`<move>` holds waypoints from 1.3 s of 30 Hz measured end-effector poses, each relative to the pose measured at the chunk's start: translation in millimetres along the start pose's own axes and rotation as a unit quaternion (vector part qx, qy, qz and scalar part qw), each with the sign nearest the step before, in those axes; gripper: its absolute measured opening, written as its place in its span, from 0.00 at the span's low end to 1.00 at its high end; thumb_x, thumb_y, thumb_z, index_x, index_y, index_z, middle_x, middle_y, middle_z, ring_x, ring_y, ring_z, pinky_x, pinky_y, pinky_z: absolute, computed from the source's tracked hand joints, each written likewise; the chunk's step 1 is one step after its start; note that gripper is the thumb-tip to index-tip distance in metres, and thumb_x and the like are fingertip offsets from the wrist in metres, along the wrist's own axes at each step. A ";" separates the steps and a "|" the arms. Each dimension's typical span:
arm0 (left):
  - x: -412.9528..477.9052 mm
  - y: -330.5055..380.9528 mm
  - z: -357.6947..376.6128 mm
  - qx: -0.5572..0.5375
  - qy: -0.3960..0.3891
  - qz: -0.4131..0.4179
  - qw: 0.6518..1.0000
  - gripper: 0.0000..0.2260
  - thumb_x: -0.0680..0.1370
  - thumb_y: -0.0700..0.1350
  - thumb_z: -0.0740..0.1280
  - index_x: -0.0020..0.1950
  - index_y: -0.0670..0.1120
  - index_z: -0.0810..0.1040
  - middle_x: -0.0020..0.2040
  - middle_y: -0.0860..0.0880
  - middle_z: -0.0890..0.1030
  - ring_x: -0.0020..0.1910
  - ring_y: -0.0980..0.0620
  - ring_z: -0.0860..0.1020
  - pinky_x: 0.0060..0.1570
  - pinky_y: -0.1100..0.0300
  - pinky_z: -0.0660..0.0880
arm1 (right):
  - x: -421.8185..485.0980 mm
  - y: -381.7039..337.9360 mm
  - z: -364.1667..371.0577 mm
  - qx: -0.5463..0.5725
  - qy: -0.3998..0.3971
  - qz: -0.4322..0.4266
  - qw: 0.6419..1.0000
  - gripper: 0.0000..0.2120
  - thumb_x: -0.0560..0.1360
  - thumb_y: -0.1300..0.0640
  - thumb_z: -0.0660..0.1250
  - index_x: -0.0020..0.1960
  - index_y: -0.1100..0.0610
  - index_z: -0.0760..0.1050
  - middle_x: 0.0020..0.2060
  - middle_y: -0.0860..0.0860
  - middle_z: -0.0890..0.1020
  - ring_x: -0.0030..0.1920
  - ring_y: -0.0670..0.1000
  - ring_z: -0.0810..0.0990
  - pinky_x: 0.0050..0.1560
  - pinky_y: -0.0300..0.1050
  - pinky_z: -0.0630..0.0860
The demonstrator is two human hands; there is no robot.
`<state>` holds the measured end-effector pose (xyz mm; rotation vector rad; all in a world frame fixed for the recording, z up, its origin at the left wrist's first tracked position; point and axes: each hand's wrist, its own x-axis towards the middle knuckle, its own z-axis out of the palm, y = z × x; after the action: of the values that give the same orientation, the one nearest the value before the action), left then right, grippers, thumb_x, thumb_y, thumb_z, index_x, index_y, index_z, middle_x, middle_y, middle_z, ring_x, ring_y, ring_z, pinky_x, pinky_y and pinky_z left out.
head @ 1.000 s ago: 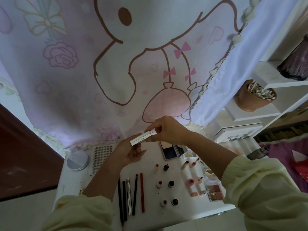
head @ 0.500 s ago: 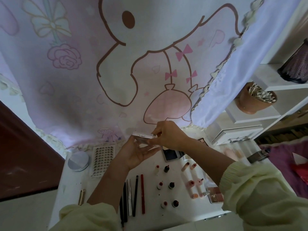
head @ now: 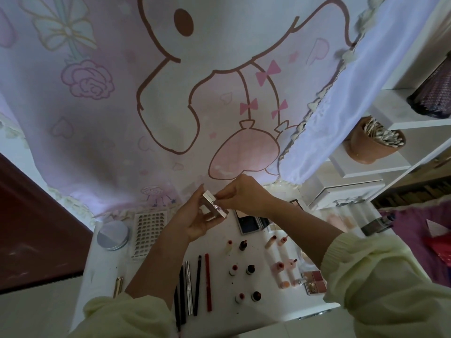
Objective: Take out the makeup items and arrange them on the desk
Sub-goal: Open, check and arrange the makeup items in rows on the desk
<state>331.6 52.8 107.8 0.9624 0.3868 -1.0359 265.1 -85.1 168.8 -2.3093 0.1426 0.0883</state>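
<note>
- At the bottom edge, two pale yellow sleeves (head: 390, 289) come in from the lower left and lower right corners.
- On the white desk (head: 105, 276), lower middle, a row of pencils (head: 195, 286) lies side by side, with a red pencil (head: 208, 281) at the row's right end.
- Just right of them small bottles (head: 250, 269) stand in two columns. Next come pink tubes (head: 280, 274), then an eyeshadow palette (head: 314, 285) near the desk's right edge.
- A gold tube (head: 118, 285) lies alone near the desk's left edge.
- In the middle of the frame, the left hand (head: 192, 218) curls its fingers round a small silver case (head: 211, 207), gripping it from the left and below.
- The right hand (head: 244, 193) pinches the case's upper right side with thumb and fingertips. The case is off the desk, between both hands.
- Further back, a round tin (head: 112, 235) and a white grid tray (head: 148, 230) sit at the left, and a dark compact (head: 249, 223) lies below the right wrist.
- Behind, a pink cartoon curtain (head: 170, 93) fills the upper frame. At the right, a brown pot of cotton swabs (head: 363, 147) sits on a white shelf (head: 341, 164).
</note>
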 end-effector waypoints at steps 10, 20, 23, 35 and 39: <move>-7.2 6.6 8.2 0.020 0.008 0.019 1.000 0.25 0.75 0.56 0.68 0.66 0.42 0.74 0.61 0.35 0.76 0.48 0.41 0.81 0.43 0.49 0.82 | 7.8 7.0 7.3 0.034 -0.005 0.003 0.999 0.06 0.73 0.59 0.72 0.46 0.59 0.86 0.30 0.52 0.83 0.26 0.44 0.74 0.30 0.31 0.70; -6.4 11.7 8.8 0.050 0.029 0.036 0.998 0.19 0.76 0.55 0.68 0.55 0.40 0.79 0.52 0.35 0.81 0.47 0.41 0.82 0.41 0.47 0.82 | 13.7 2.7 18.1 -0.065 0.017 -0.020 0.998 0.09 0.68 0.56 0.72 0.37 0.63 0.79 0.26 0.53 0.77 0.25 0.45 0.66 0.30 0.39 0.67; -5.9 13.5 11.8 0.072 0.038 0.051 0.995 0.19 0.77 0.55 0.68 0.58 0.41 0.78 0.53 0.37 0.82 0.49 0.40 0.82 0.41 0.46 0.82 | 12.8 1.6 22.2 -0.084 0.054 -0.015 0.995 0.10 0.67 0.54 0.73 0.39 0.62 0.79 0.29 0.56 0.78 0.27 0.46 0.68 0.31 0.40 0.68; -7.4 13.8 20.9 0.060 0.054 0.063 0.995 0.16 0.77 0.54 0.67 0.55 0.42 0.79 0.50 0.40 0.82 0.47 0.44 0.82 0.37 0.49 0.82 | 11.6 -3.6 26.1 -0.096 0.101 -0.006 0.990 0.15 0.68 0.51 0.74 0.47 0.61 0.77 0.38 0.53 0.81 0.35 0.50 0.76 0.39 0.41 0.75; -9.0 13.4 22.3 0.067 0.048 0.068 0.994 0.15 0.78 0.54 0.67 0.53 0.43 0.79 0.50 0.41 0.82 0.47 0.45 0.82 0.37 0.50 0.81 | 14.4 -1.3 24.4 -0.075 0.082 -0.007 0.994 0.13 0.67 0.53 0.74 0.44 0.61 0.77 0.36 0.55 0.80 0.33 0.51 0.76 0.37 0.45 0.75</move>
<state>335.3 41.7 132.7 1.1459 0.3305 -0.9022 279.1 -67.4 151.7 -2.4669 0.2092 -0.1024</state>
